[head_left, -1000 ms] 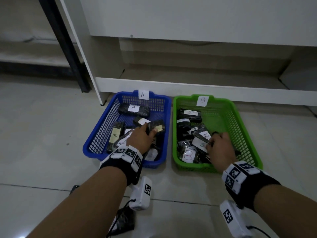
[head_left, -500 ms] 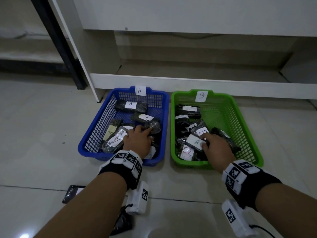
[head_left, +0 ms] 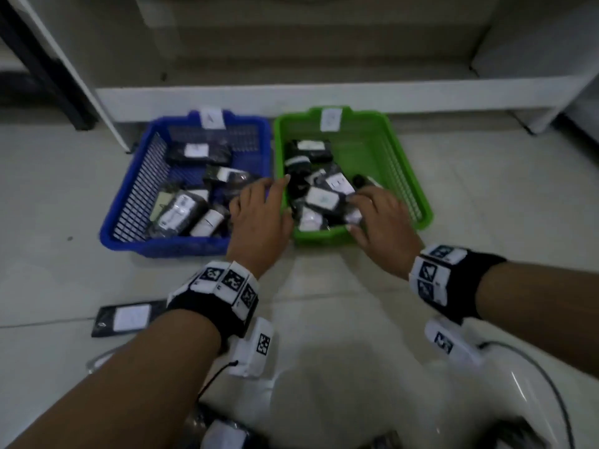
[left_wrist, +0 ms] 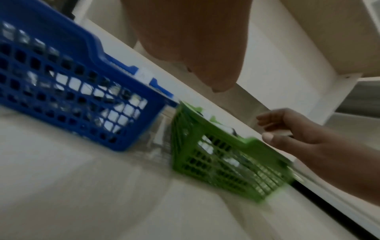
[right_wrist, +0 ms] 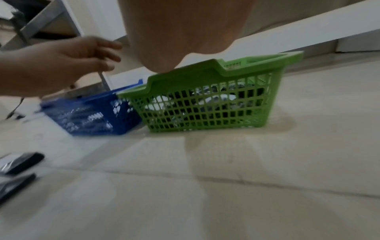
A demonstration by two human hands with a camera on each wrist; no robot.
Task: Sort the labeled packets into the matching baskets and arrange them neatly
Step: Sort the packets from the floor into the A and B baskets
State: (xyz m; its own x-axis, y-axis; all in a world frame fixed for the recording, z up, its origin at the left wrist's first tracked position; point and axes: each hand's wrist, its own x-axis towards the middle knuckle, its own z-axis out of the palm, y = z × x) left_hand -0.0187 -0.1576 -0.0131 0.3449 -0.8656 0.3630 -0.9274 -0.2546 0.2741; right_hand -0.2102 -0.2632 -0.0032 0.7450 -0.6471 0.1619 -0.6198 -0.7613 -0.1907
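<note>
l hand [head_left: 259, 215] out of blue basket [head_left: 136, 202], over green basket [head_left: 408, 176] edge, r hand [head_left: 382, 218] pulled back

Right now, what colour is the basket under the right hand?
Green basket, clearest in the right wrist view.

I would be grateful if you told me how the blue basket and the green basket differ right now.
The blue basket stands left of the green basket. Packets spread across most of the blue basket but crowd the green basket's left and near part. Only the green basket has the right hand over it. Both are mesh plastic, with a paper tag on the far rim.
</note>
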